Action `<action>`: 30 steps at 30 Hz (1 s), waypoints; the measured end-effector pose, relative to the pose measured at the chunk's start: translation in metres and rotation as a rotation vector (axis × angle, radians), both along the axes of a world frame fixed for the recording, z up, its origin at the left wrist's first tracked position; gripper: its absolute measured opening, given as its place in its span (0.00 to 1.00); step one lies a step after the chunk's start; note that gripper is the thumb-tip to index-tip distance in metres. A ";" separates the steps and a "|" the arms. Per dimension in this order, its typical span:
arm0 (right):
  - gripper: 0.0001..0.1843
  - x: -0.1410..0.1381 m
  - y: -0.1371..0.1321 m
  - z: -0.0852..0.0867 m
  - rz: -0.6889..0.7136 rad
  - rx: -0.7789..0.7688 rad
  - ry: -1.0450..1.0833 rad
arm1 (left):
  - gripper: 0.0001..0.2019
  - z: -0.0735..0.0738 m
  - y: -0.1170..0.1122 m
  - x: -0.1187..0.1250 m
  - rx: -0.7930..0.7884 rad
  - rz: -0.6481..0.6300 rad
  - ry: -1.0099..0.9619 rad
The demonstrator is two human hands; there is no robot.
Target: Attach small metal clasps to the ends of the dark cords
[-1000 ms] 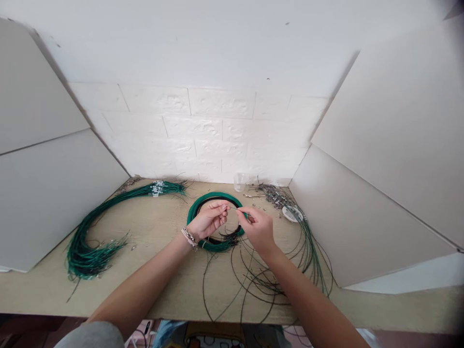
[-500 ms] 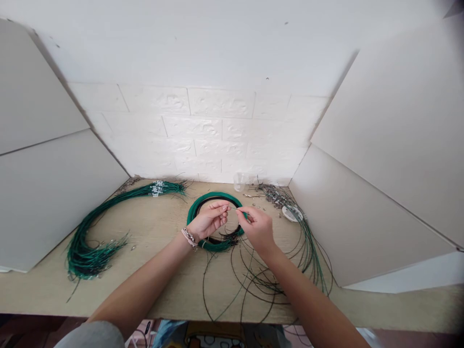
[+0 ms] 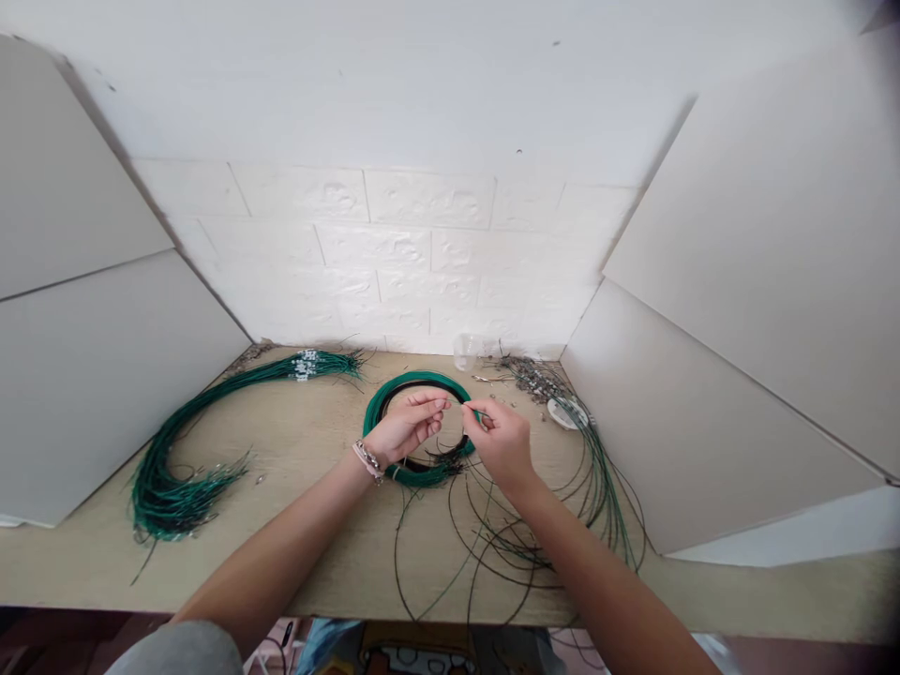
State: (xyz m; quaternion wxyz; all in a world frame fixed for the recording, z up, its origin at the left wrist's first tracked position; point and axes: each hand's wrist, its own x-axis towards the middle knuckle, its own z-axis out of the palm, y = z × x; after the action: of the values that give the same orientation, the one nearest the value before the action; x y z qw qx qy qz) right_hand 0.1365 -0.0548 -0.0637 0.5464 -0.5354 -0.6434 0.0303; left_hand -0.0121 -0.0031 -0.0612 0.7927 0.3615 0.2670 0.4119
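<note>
Above the table, my left hand [image 3: 412, 424] pinches a thin wire [image 3: 456, 404] between thumb and forefinger, palm turned partly up. My right hand [image 3: 502, 441] is closed on the same wire a short way to the right, knuckles upward. Only a small stretch of it shows between the fingertips, too fine to tell its colour or what is on its end. Below both hands lies a round coil of green and black wire [image 3: 414, 378], partly hidden by them. Loose dark wires [image 3: 485, 553] curl over the table under my right forearm.
A long green wire bundle [image 3: 165, 441] with white tags [image 3: 307, 365] bends along the left of the table [image 3: 302, 441]. At the right are small metal pieces [image 3: 538, 380], a white round object [image 3: 566, 413] and more green wires [image 3: 601, 478]. A clear cup [image 3: 464, 352] stands by the back wall.
Both hands have shifted very slightly to the right, still pinching the wire. The coil and the bundles lie as before.
</note>
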 end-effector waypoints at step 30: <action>0.07 -0.002 -0.002 0.000 0.018 0.008 -0.047 | 0.10 0.003 0.001 -0.001 0.159 0.022 0.142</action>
State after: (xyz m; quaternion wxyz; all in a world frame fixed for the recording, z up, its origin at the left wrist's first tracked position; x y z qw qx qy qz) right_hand 0.1344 -0.0570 -0.0632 0.5329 -0.5278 -0.6612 0.0200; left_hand -0.0133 -0.0023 -0.0584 0.7358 0.4487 0.2931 0.4140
